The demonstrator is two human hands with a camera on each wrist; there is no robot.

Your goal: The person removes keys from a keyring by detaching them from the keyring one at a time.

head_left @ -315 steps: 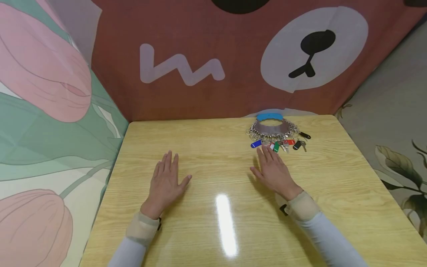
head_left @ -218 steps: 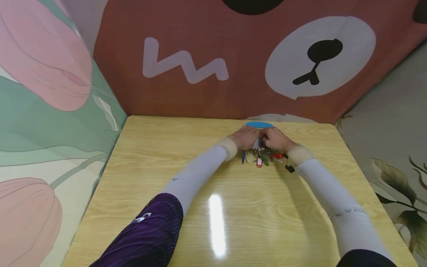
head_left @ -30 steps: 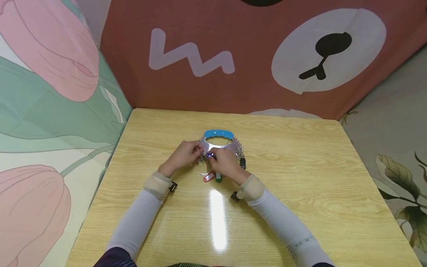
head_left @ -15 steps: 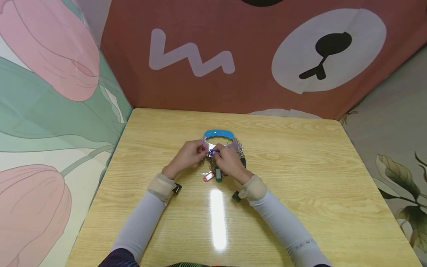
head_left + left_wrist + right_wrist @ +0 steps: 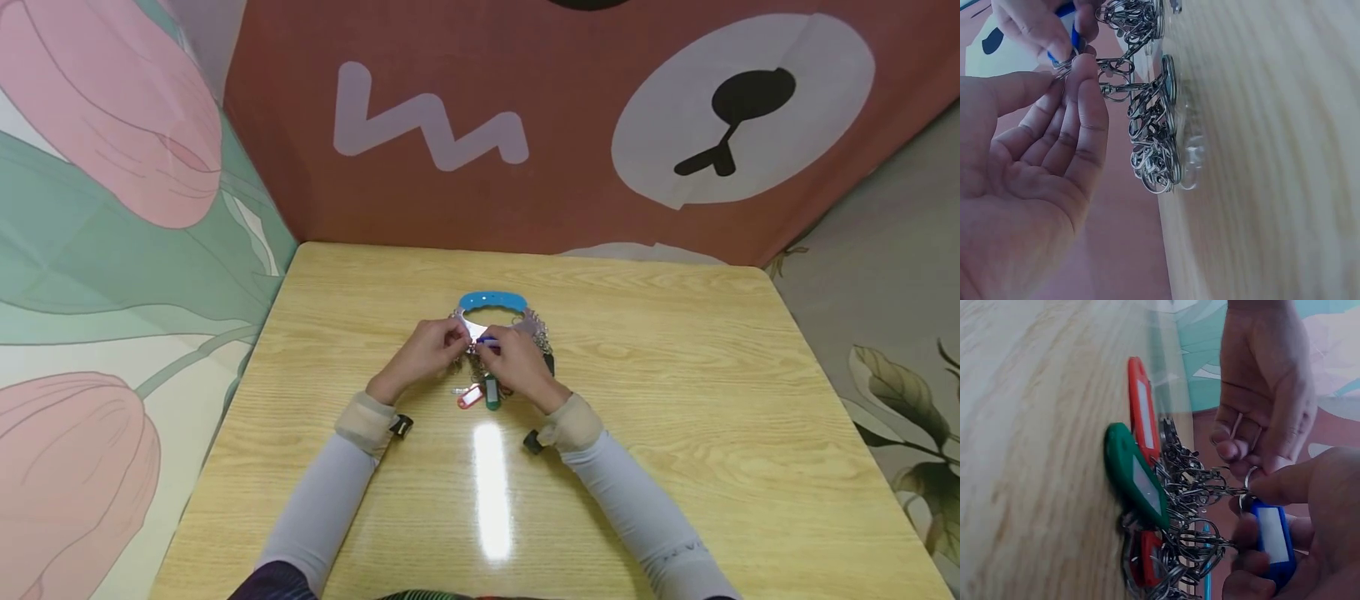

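A key holder with a blue handle (image 5: 492, 301) and a shiny metal plate lies at mid table, hung with many metal rings and clasps (image 5: 1150, 119). My left hand (image 5: 427, 352) pinches a small metal ring (image 5: 1249, 477) between thumb and fingertips. That ring joins a blue key tag (image 5: 1274, 534) with a white label, which my right hand (image 5: 517, 362) holds between thumb and fingers. Fingertips of both hands almost meet over the plate's front edge. Fingers partly hide the ring and its link to the holder.
In front of the plate lie a red key tag (image 5: 470, 396) and a green key tag (image 5: 492, 392). A black tag (image 5: 550, 363) sits by the right hand. The wooden table (image 5: 675, 400) meets a patterned cloth wall (image 5: 420, 208) behind.
Since the oldest frames the key holder has come from the back right to the middle. Over the last second my left hand has shifted right to the blue tag's ring.
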